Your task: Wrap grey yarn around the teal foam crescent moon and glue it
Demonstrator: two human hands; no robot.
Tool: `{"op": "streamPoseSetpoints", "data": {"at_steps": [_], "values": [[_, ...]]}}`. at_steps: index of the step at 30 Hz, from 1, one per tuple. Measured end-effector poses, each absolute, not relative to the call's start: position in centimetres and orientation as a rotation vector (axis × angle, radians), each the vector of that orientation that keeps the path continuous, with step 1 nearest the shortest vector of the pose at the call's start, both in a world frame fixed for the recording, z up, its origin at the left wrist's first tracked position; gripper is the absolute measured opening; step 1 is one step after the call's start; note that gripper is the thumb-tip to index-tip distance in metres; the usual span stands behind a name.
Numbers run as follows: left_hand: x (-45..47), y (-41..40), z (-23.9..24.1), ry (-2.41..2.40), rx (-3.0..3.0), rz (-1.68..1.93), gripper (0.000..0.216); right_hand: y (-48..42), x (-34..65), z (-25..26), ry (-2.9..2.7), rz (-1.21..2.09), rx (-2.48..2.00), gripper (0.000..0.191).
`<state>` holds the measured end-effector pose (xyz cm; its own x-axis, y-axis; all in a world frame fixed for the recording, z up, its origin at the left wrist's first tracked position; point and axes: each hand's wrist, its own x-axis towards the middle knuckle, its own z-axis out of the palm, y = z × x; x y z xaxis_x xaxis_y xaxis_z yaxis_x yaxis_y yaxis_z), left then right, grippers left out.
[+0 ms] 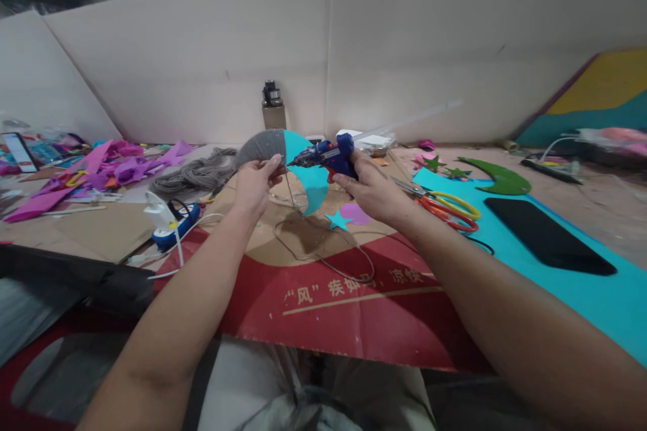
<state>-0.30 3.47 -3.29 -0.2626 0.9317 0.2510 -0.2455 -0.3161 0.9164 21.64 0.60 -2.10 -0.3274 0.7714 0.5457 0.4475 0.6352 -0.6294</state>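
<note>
My left hand (257, 182) grips a crescent (313, 185), its left part wound with grey yarn and the rest bare turquoise. From the wound edge a strand of grey yarn (328, 259) hangs down and loops over the red and brown cardboard (354, 323). In my right hand (371, 185) is a blue glue gun (331, 153), a long clear glue stick (414, 118) jutting from its back. The gun's nozzle points left, close to the crescent where the yarn ends; whether it touches I cannot tell. A small turquoise star (338, 219) and a purple piece (356, 213) lie below.
Left are a grey yarn skein (195, 175), pink felt scraps (118, 161) and a blue power strip (174, 225) with cables. Right lie orange-handled scissors (447, 212), a green felt crescent (505, 178) and a black phone (548, 232) on a turquoise sheet (536, 296). A white partition (404, 34) stands behind.
</note>
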Motion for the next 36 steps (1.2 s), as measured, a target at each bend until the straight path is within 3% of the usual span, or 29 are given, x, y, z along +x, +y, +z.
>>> {"op": "streamPoseSetpoints", "data": {"at_steps": [20, 29, 36], "values": [[0.06, 3.08, -2.88, 0.969, 1.073, 1.719, 0.03, 0.69, 21.72, -2.25, -1.949, 0.496, -0.953, 0.04], [0.03, 3.12, -2.99, 0.952, 1.099, 1.71, 0.029, 0.45, 21.58, -2.09, -1.905, 0.514, -0.995, 0.032], [0.0, 3.15, -3.03, 0.944, 1.119, 1.688, 0.029, 0.83, 21.77, -2.26, -1.911, 0.518, -1.014, 0.041]]}}
